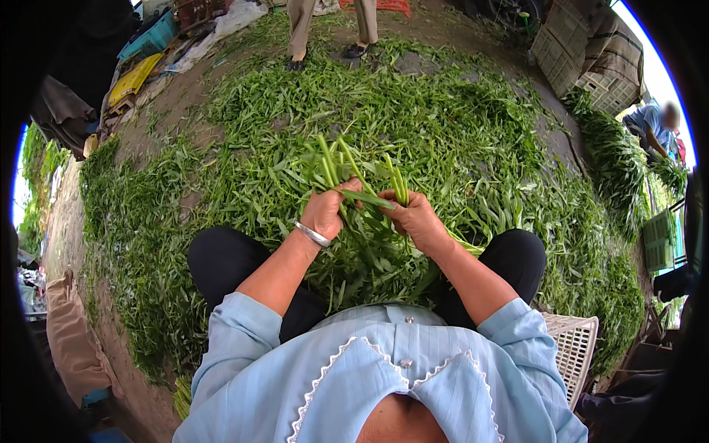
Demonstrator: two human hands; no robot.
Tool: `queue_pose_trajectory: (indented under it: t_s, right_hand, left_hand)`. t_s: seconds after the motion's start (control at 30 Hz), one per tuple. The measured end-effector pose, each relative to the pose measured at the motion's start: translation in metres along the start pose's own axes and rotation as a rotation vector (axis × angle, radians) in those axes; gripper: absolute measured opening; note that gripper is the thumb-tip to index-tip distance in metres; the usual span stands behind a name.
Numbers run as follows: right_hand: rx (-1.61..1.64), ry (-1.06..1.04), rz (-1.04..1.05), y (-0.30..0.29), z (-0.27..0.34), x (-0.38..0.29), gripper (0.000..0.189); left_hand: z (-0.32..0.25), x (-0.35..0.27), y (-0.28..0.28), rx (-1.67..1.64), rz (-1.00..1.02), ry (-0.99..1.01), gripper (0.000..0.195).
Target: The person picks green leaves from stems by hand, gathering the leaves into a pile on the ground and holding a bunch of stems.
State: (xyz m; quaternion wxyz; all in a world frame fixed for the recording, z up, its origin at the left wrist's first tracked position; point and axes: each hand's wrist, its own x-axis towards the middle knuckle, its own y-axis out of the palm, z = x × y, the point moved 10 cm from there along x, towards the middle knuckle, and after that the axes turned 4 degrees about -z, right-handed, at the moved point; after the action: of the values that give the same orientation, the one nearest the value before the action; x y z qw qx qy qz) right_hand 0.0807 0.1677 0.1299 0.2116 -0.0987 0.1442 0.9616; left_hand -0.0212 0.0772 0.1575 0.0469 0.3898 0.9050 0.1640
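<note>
Between my knees, my left hand [325, 210] is closed around several green leafy stalks [328, 163], their pale stem ends pointing up and away from me. A silver bracelet [312, 233] circles that wrist. Close by on the right, my right hand [412, 216] grips a few thick green stems [397, 180] between thumb and fingers. A long leaf [366, 198] spans the gap between both hands. Leafy parts of the stalks hang below the hands towards my lap. Loose cut greens [443, 133] with narrow leaves lie spread widely over the ground around me.
A white plastic crate [573, 349] stands at my right side. Ahead, a person in beige trousers [302, 27] stands by the greens. Stacked crates [559, 50], a heap of greens [609, 160] and a bending person [653, 127] are at the right. A blue bin [149, 36] stands far left.
</note>
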Motion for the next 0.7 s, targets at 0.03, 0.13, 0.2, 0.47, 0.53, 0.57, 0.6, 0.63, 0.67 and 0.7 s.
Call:
queue_pose_trajectory:
  t_s: [0.03,0.13,0.2,0.47,0.53,0.57,0.6,0.63,0.67,0.7]
  right_hand:
    - [-0.012,0.007,-0.011,-0.002,-0.002,0.000,0.018]
    - [-0.035,0.062,-0.068,-0.015,-0.007,0.006,0.018]
    - [-0.010,0.032,-0.090,-0.016,-0.002,0.008,0.018]
    - [-0.147,0.010,-0.018,-0.008,-0.001,0.002,0.016]
    - [-0.158,-0.009,-0.024,-0.005,0.003,-0.002,0.017]
    - [-0.174,-0.007,-0.023,-0.005,0.003,-0.001,0.017]
    - [-0.189,-0.001,-0.027,-0.006,0.003,0.000,0.017]
    - [-0.203,0.005,-0.030,-0.006,0.003,0.000,0.018]
    - [-0.226,0.004,-0.046,-0.008,0.005,-0.003,0.019]
    - [-0.219,0.005,-0.051,-0.009,0.004,-0.002,0.019]
  left_hand:
    - [0.008,0.000,-0.008,-0.167,-0.112,-0.111,0.015]
    - [0.009,-0.001,-0.034,-0.409,-0.359,-0.170,0.013]
    - [-0.003,0.006,-0.053,-0.412,-0.405,-0.128,0.012]
    - [-0.037,0.007,-0.023,-0.146,-0.254,0.062,0.016]
    - [-0.026,0.007,-0.027,-0.169,-0.273,0.054,0.017]
    - [-0.023,0.006,-0.032,-0.127,-0.295,0.051,0.017]
    - [-0.023,0.004,-0.033,-0.085,-0.315,0.042,0.016]
    - [-0.023,0.003,-0.034,-0.043,-0.335,0.033,0.016]
    - [-0.028,0.002,-0.039,0.035,-0.358,0.080,0.017]
    - [-0.027,0.004,-0.049,0.015,-0.452,0.052,0.016]
